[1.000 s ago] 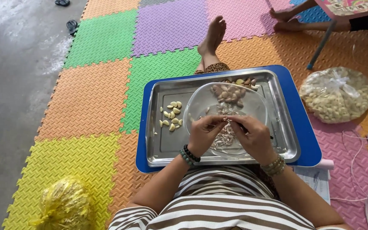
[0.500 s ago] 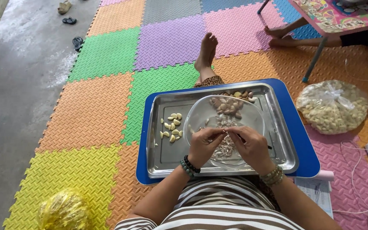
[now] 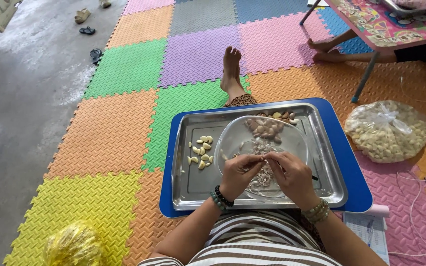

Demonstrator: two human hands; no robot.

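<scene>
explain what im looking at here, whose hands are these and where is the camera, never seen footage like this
There is no machine here. A person sits on a floor of coloured foam mats and wears one camera on the head, looking down, so you see their own arms from above.

The left hand and right hand meet over a clear bowl, pinching something small between the fingertips; it looks like a garlic clove, but it is too small to be sure. The bowl sits on a metal tray, which rests on a blue tray.

In the bowl lie unpeeled cloves and papery skins. Peeled cloves sit in a small group on the metal tray's left side.

Nearby are a clear bag of garlic on the right, a yellow bag at lower left, and another person's feet under a low table.
</scene>
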